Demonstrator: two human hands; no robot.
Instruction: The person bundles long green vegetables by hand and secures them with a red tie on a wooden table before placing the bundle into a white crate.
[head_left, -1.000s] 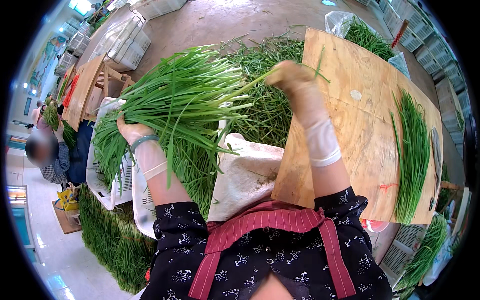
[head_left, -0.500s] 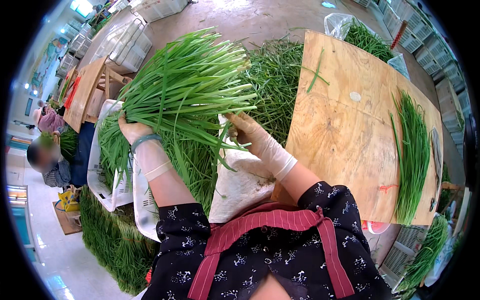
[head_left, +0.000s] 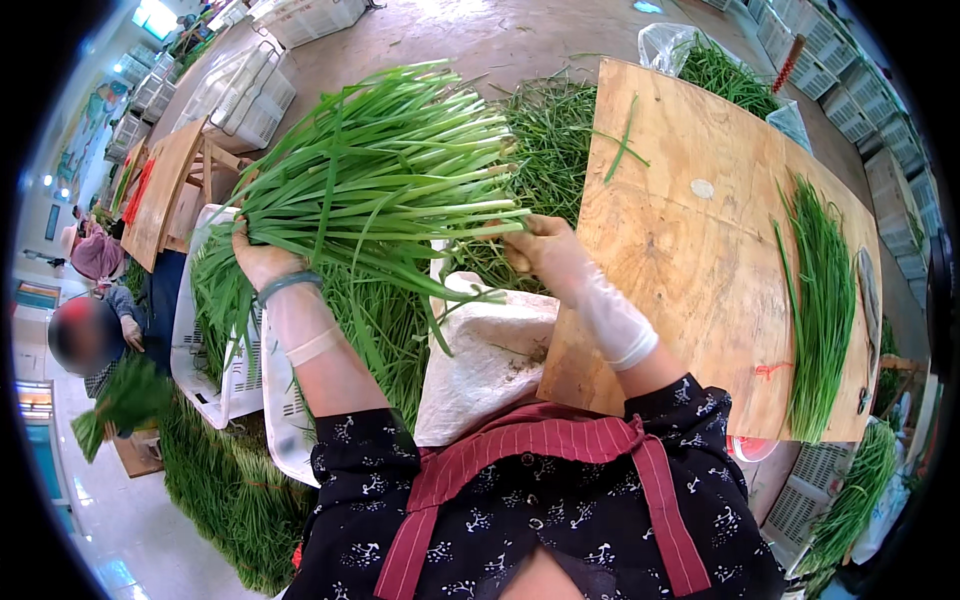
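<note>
A big bunch of garlic chives (head_left: 380, 170) lies across my left hand (head_left: 262, 258), which is gloved and closed around its leafy side. Its pale stem ends point right. There my right hand (head_left: 548, 255), also in a thin glove, pinches at the lowest stalks; its fingertips are partly hidden. Below the bunch, a white plastic crate (head_left: 285, 400) is full of more chives (head_left: 370, 320). A white woven sack (head_left: 485, 350) covers my lap side, between the crate and the wooden board.
On my right stands a plywood board (head_left: 680, 270) bearing a sorted chive bundle (head_left: 822, 310). Loose green trimmings (head_left: 555, 140) heap beyond the sack. Chive piles (head_left: 230, 490) lie on the left floor, where a co-worker (head_left: 110, 330) holds a bunch. White crates (head_left: 245, 105) stand farther back.
My right hand has moved right and slightly up along the stem ends, with its fingers drawn together. The bunch has shifted slightly right. The co-worker's bunch has swung lower.
</note>
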